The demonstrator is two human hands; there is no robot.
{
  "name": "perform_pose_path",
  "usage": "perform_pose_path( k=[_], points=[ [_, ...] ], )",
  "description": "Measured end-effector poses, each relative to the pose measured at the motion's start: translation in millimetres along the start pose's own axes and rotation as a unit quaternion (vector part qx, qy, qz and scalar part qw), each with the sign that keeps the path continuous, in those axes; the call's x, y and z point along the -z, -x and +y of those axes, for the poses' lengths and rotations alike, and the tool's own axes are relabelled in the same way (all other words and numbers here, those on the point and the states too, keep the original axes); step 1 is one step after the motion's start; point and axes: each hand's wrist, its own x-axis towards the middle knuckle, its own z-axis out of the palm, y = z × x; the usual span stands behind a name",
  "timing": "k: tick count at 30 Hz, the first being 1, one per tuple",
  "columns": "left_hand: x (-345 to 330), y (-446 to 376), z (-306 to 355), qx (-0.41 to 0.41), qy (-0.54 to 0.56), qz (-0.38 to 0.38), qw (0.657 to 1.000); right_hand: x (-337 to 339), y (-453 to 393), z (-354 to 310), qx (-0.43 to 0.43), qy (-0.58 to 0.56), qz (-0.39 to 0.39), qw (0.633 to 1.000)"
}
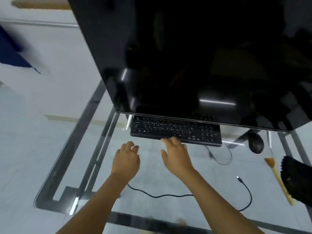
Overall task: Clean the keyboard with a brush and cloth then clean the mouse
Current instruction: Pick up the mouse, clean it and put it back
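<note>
A black keyboard (175,130) lies on the glass table, partly under the monitor's lower edge. My right hand (176,153) reaches forward, its fingertips at the keyboard's front edge, fingers relaxed. Just short of the keyboard, my left hand (126,157) hovers over the glass with loosely bent fingers and holds nothing. A black mouse (255,143) sits to the right of the keyboard. A wooden-handled brush (278,179) lies at the right, bristles pointing away from me. Beside it lies a black cloth (297,179).
A large dark monitor (194,61) fills the upper view and overhangs the keyboard. A black cable (177,195) with a loose plug snakes across the glass table (152,179) near me. The table's metal frame (76,149) runs along the left.
</note>
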Motion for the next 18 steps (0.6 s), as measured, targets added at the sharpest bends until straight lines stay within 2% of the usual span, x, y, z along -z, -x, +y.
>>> perform_pose_path(
  k=[2, 6, 10, 13, 15, 18],
  points=[
    [-0.6, 12.0, -23.0, 0.058, 0.005, 0.020, 0.998, -15.9, -0.6, -31.2, 0.025, -0.011, -0.050, 0.998],
    [-2.6, 20.6, -37.9, 0.143, 0.053, -0.007, 0.988, -42.9, -2.7, -77.7, 0.060, -0.014, -0.117, 0.991],
    [-13.8, 16.4, -51.5, 0.150, 0.112, -0.016, 0.982, -56.3, -10.6, -101.1, 0.058, -0.015, -0.132, 0.989],
    [-12.6, 10.6, -58.1, 0.168, 0.136, -0.033, 0.976, -61.7, -12.0, -105.7, 0.020, -0.049, -0.158, 0.986],
    [-4.2, 4.6, -57.8, 0.209, 0.215, -0.043, 0.953, -63.9, -10.5, -106.6, -0.012, -0.086, -0.178, 0.980],
    [18.2, -5.9, -48.4, 0.259, 0.372, -0.039, 0.890, -57.5, -7.1, -108.0, -0.069, -0.196, -0.223, 0.952]
  ],
)
